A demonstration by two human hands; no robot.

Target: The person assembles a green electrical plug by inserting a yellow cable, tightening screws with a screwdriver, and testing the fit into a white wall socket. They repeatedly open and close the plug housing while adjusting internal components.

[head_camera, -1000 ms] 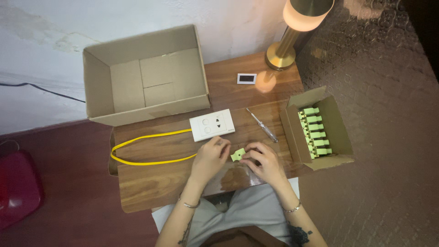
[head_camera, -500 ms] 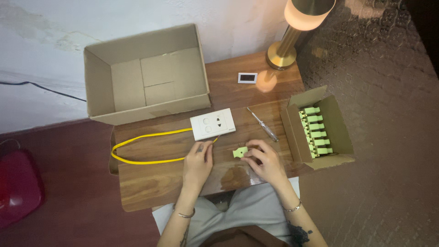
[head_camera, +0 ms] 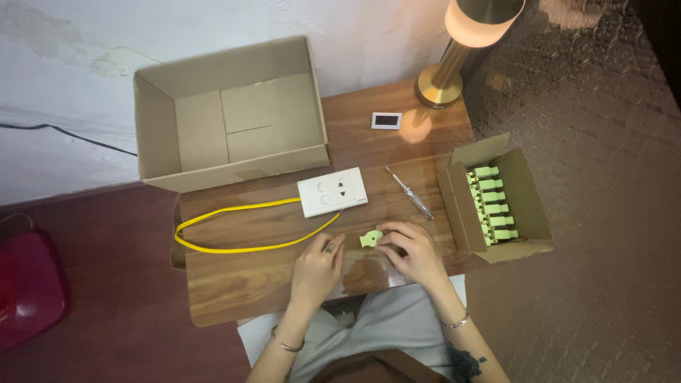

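Observation:
My right hand (head_camera: 411, 250) rests on the wooden table (head_camera: 234, 284) and pinches a small pale green plastic part (head_camera: 370, 238) at its fingertips. My left hand (head_camera: 317, 267) lies flat on the table just left of that part, fingers slightly apart, holding nothing. A white switch-and-socket plate (head_camera: 333, 191) sits a little beyond both hands, with a yellow wire (head_camera: 234, 228) looping out from it to the left. A screwdriver (head_camera: 409, 192) lies to the right of the plate.
A large open cardboard box (head_camera: 227, 120) stands at the back left. A small open carton (head_camera: 496, 202) holding several green parts sits at the right edge. A brass lamp (head_camera: 454, 57) and a small white card (head_camera: 386, 120) are at the back. A red object (head_camera: 28, 291) is on the floor.
My left hand has let go of the green part and moved left and down onto the table. My right hand keeps the part and has barely shifted.

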